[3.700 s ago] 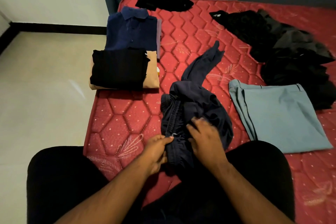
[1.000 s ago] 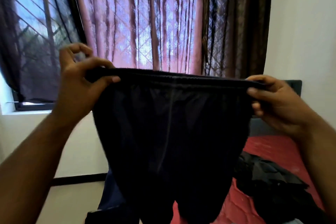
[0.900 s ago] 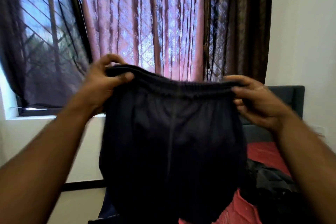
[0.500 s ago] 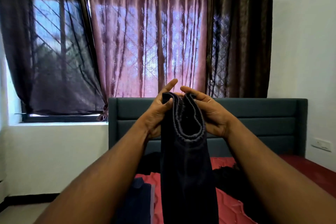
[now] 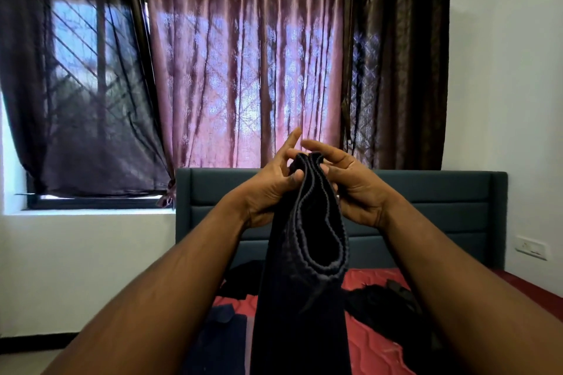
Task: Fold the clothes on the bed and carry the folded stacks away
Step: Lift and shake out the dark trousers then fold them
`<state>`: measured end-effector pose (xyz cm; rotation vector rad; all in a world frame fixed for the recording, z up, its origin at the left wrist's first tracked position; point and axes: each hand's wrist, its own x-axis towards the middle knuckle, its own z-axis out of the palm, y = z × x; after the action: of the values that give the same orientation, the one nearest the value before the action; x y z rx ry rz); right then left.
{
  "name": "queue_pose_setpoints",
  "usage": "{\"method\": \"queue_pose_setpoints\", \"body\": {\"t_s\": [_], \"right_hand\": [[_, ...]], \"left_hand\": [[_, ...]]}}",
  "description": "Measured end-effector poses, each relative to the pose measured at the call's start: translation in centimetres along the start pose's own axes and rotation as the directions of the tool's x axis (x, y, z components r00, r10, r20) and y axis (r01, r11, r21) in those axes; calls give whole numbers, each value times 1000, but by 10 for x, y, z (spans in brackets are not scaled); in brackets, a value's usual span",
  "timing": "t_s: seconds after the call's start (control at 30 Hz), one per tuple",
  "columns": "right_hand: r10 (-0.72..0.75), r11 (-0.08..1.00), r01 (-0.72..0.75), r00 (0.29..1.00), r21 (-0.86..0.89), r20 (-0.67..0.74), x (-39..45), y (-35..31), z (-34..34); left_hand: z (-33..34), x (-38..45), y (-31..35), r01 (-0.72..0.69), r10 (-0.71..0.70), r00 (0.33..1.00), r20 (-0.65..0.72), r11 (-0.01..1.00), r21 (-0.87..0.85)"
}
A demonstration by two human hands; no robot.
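Dark navy trousers [image 5: 300, 292] hang in front of me, folded in half lengthwise, with the elastic waistband at the top. My left hand [image 5: 271, 189] pinches the waistband's left side with thumb and fingers. On the right side my right hand [image 5: 350, 189] grips the same waistband, fingers spread over its top. Both hands are raised above the red mattress [image 5: 374, 347]. The trouser legs drop out of the bottom of the view.
A folded navy shirt [image 5: 219, 335] lies low on the left of the mattress. Dark loose clothes [image 5: 387, 304] lie to the right, and more [image 5: 243, 277] near the teal headboard [image 5: 441, 207]. Curtains [image 5: 243, 70] cover the window behind. White wall with a switch plate [image 5: 531, 248] on the right.
My hands have come together, folding the widely stretched waistband in half. The view has tilted up slightly since half a second ago, and the trousers hang as a narrow strip.
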<state>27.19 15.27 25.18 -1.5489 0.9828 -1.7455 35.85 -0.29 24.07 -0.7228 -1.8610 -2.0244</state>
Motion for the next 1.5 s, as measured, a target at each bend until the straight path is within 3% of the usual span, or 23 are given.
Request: {"method": "queue_pose_setpoints", "body": {"t_s": [0.1, 0.17, 0.27, 0.33, 0.4, 0.5, 0.57, 0.63, 0.7, 0.77, 1.03, 1.2, 1.37, 1.5], "right_hand": [[105, 992, -108, 993, 69, 57, -8, 1, 3], [103, 995, -102, 995, 21, -19, -9, 0, 10], [29, 998, -42, 976, -56, -217, -6, -3, 2], [-38, 990, -17, 925, -141, -378, -6, -6, -12], [-100, 974, -21, 858, -228, -505, -8, -8, -24], [-154, 952, -29, 815, -305, -559, -10, -9, -27], [-192, 944, -11, 795, -329, -575, -10, -13, -25], [-229, 942, 22, 770, -335, -596, -13, -22, -24], [-240, 938, 28, 770, -345, -590, -18, -31, -25], [-243, 928, 12, 776, -372, -582, -23, -36, -25], [-325, 906, 45, 712, -421, -623, -34, -57, -20], [-330, 900, 31, 698, -434, -635, -37, -66, -10], [-292, 829, -121, 741, -547, -605, -62, -75, -7], [-266, 877, -31, 800, -479, -538, -70, -101, 26]], "left_hand": [[4, -1, -5, 37, -23, 995, -95, 989, 145], [6, 0, -5, 61, 5, 975, -220, 955, 291], [4, -6, 1, -8, 184, 930, -317, 876, 482], [1, -18, 10, -79, 219, 934, -283, 897, 434], [-2, -31, 18, -24, 115, 979, -168, 884, 467], [-4, -43, 12, -10, -6, 1000, 18, 658, 753], [-13, -44, -2, -57, 89, 996, 12, 519, 853], [-18, -44, -10, -31, 189, 977, -102, 591, 806], [-19, -43, -12, -32, 148, 984, -101, 697, 716], [-16, -40, -12, -21, 96, 993, -61, 680, 733], [0, -29, -5, -8, 108, 990, -90, 683, 730], [16, -39, -23, 60, 87, 968, -236, 832, 552], [27, -43, 14, 81, 72, 966, -250, 831, 551], [40, -50, 92, 53, 110, 973, -201, 746, 663]]}}
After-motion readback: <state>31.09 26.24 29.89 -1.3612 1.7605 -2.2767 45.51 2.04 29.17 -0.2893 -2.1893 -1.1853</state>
